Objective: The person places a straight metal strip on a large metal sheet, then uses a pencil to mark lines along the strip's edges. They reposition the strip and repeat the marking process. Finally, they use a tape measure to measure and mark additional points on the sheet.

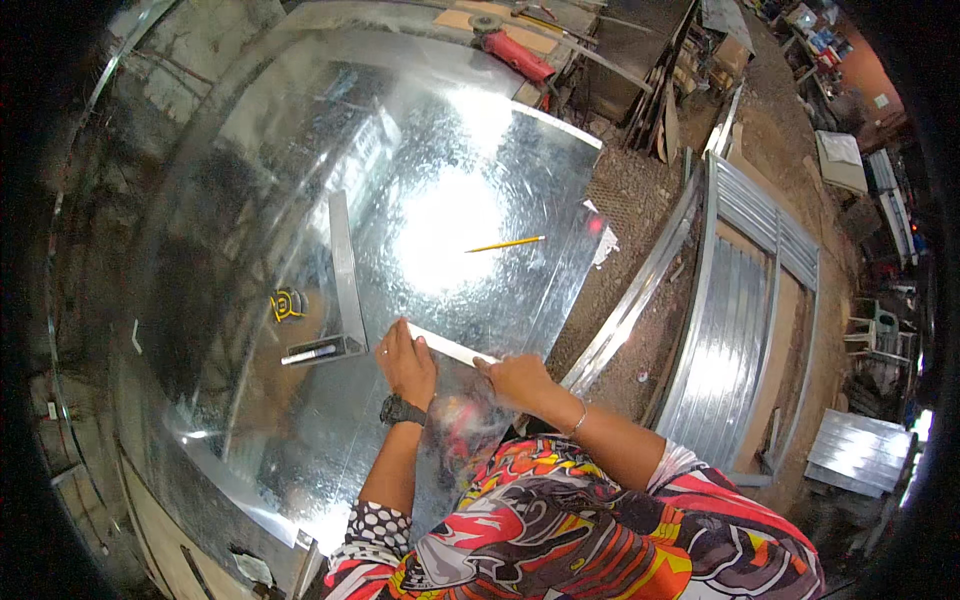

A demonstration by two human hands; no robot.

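A narrow, bright whitish strip (450, 347) spans the gap between my hands, low over a shiny metal sheet (540, 190). My left hand (407, 365), with a dark watch on its wrist, is closed on the strip's left end. At its other end, the fingers of my right hand (520, 382) are closed round it. Left of my left hand stands a metal square (344, 265) with a long blade, and a marker (308, 354) lies along its short leg. A yellow pencil (505, 244) rests on the sheet beyond my hands. Farther left is a yellow-and-black tape measure (288, 305).
A red angle grinder (515, 55) lies at the sheet's far edge. To the right, a metal frame with ribbed panels (730, 330) and long metal profiles (640, 300) lie on the dirt floor. A stack of ribbed sheets (860, 450) is farther right.
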